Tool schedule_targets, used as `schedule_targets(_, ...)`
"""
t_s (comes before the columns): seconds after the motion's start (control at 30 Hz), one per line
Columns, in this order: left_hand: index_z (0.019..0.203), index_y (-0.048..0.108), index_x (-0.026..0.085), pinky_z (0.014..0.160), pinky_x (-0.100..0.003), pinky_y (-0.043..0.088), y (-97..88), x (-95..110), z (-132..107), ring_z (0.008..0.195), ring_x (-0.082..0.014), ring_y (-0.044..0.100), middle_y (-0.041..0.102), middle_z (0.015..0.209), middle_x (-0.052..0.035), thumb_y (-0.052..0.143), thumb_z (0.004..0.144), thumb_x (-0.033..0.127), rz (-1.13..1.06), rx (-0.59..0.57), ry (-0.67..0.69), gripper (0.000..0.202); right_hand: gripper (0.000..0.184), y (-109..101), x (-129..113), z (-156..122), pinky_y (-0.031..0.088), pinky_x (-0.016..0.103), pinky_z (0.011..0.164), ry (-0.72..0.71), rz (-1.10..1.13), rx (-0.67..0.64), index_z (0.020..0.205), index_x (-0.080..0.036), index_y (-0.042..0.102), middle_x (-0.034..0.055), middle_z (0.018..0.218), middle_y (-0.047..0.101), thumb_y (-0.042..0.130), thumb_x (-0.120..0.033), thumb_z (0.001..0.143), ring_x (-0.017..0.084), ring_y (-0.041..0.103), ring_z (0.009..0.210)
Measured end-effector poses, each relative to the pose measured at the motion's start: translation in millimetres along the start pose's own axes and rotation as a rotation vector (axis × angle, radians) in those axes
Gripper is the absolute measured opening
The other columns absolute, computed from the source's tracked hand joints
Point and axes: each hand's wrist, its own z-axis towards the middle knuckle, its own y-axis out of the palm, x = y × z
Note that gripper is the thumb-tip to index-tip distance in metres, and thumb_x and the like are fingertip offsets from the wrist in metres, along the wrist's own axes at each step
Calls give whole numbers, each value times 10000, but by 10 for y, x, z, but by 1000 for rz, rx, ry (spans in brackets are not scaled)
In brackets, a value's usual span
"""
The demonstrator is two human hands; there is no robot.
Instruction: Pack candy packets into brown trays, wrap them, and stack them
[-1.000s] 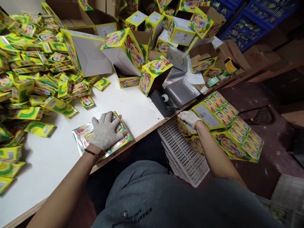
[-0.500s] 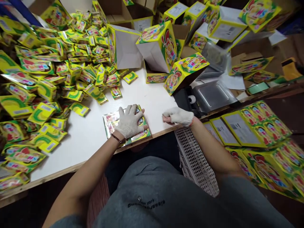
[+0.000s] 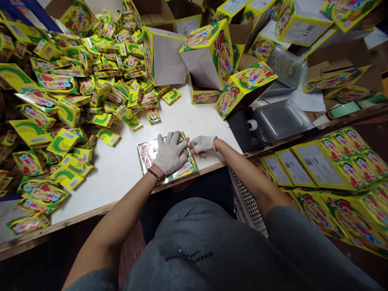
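Observation:
My left hand (image 3: 171, 154), in a white knit glove with bare fingertips, lies flat with fingers spread on a shiny flat pack (image 3: 146, 150) printed in yellow, green and red. The pack rests at the table's front edge, its middle hidden under that hand. At its right edge is my gloved right hand (image 3: 204, 144), fingers closed in a pinch close to the left thumb. Whatever those fingertips hold, if anything, is too small to make out. Right of this hand stands a black tape dispenser (image 3: 247, 128) with a white hub.
Many small yellow-green boxes (image 3: 104, 97) are heaped on the white table (image 3: 127, 169) at left. Larger printed cartons (image 3: 206, 52) stand behind. Clear plastic trays (image 3: 283, 121) lie beyond the dispenser. Stacked cartons (image 3: 315, 161) and a white plastic crate (image 3: 248, 206) sit below the edge at right.
My right hand has moved left from beside the tape dispenser to the pack's right edge. My left hand stays flat on the pack. The whole view has shifted slightly.

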Motion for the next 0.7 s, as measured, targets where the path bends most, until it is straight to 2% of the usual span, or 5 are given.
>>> schedule_targets(0.23,1498,584,238,1108,-732,305,15,-7,-9,1415,-440,433,466,1572,-238,479,1002,411,-4,20,7,535,158,561,392,-239,624,354,779,28,155,296,967,-204,598,70,911,710,603,-351,910,208,705,840)
schedule_targets(0.37,1488,585,243,1104,-715,321,6,33,21,1410,-434,444,474,1571,-227,486,1001,392,-25,6,-3,519,292,860,501,-535,484,502,1133,-426,-270,678,1174,-184,677,187,1286,692,557,-285,929,298,619,1287)
schedule_targets(0.47,1481,582,231,1155,-689,301,17,-34,-37,1452,-416,427,457,1604,-213,473,1010,332,-48,-8,12,493,373,1027,567,-605,380,598,1204,-689,-609,526,1269,-238,713,166,1393,677,600,-245,914,335,534,1427)
schedule_targets(0.57,1485,567,209,1204,-690,255,75,-255,-332,1509,-413,380,418,1646,-207,431,1038,335,-74,1,48,484,400,1115,664,-541,354,638,1195,-737,-805,464,1278,-303,729,118,1399,696,605,-178,918,336,511,1459)
schedule_targets(0.7,1533,502,226,1226,-702,245,224,-538,-1075,1554,-404,338,431,1649,-186,418,1060,358,-162,75,63,499,392,1176,769,-459,299,635,1213,-924,-936,652,1312,-327,717,97,1423,688,657,-215,941,332,500,1468)
